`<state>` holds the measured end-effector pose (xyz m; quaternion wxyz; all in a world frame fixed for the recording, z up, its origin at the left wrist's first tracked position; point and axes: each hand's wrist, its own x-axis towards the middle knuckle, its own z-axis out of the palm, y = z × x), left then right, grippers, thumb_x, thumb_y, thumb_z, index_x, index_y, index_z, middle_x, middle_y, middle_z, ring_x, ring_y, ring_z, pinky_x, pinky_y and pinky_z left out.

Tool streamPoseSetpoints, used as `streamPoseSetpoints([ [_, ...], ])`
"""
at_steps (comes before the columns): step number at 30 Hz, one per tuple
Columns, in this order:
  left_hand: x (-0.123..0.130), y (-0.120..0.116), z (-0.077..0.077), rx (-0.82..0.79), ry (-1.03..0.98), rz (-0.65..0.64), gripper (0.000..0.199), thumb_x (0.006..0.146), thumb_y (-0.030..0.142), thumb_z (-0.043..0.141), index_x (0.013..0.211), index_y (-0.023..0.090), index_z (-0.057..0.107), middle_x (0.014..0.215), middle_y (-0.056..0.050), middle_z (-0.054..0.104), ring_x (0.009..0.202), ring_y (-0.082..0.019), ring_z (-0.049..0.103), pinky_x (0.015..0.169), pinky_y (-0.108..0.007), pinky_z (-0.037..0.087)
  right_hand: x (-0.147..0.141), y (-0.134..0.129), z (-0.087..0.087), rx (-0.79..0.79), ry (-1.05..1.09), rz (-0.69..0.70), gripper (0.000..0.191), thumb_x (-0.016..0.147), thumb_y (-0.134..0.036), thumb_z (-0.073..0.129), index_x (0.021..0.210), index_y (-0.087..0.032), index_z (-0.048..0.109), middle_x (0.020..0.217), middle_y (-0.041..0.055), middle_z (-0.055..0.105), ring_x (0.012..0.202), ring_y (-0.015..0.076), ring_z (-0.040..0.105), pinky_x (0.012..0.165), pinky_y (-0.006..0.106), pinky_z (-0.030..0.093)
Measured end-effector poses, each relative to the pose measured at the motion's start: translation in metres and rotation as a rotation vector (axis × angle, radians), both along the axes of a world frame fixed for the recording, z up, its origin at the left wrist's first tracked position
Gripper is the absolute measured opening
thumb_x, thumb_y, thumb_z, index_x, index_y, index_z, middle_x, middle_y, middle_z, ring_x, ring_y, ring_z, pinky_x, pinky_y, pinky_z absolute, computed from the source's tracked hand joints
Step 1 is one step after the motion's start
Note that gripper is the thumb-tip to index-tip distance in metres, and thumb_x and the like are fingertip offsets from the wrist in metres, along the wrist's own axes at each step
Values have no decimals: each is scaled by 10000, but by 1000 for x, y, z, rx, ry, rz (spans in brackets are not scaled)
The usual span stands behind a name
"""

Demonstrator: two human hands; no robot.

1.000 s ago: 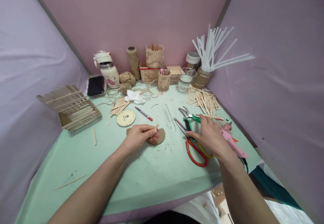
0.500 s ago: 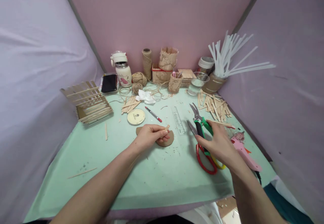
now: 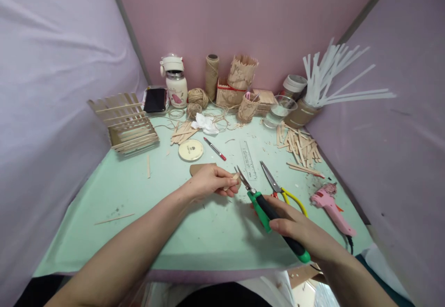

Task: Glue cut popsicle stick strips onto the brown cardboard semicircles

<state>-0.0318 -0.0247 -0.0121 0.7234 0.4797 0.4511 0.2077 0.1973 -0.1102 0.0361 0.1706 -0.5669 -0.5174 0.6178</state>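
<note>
Between thumb and fingers my left hand (image 3: 217, 180) pinches a short wooden craft stick (image 3: 236, 176), its tip pointing right. Under that hand lies a brown cardboard piece (image 3: 199, 168), mostly covered. My right hand (image 3: 292, 223) is wrapped round green-and-black pruning shears (image 3: 266, 209). The shears' blades (image 3: 245, 179) are parted and reach close to the stick's tip; whether they touch it I cannot tell. Behind the right hand, scissors (image 3: 274, 182) with red and yellow handles lie on the table, partly hidden. A clear ruler (image 3: 248, 161) lies just beyond the blades.
A pink glue gun (image 3: 332, 207) and a heap of craft sticks (image 3: 301, 147) are on the right. A slatted stick basket (image 3: 130, 128) stands at left. Along the back are a bottle (image 3: 176, 89), twine (image 3: 198, 98), a water cup (image 3: 278, 112) and white strips (image 3: 323, 80). A pen (image 3: 214, 148) lies mid-table.
My right hand has taken hold of the pruning shears and brought them left, blades to the stick in my left hand. The scissors now lie apart from them. The view has shifted slightly.
</note>
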Motion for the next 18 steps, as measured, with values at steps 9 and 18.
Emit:
streamPoseSetpoints([
  [9, -1, -1, -7, -57, -52, -17, 300, 654, 440, 839, 750, 163, 775, 739, -58, 754, 618, -115, 668, 626, -231, 537, 1, 2, -5, -42, -2, 8, 614, 711, -442, 607, 1278, -204, 601, 1205, 88, 667, 1144, 321, 577, 959, 430, 487],
  [18, 0, -2, -8, -58, -52, -21, 329, 618, 439, 856, 731, 144, 764, 715, -66, 752, 620, -124, 678, 608, -230, 543, -1, 2, -4, -68, -35, -16, 570, 718, -412, 608, 1255, -222, 625, 1129, 84, 691, 1087, 320, 602, 909, 436, 512],
])
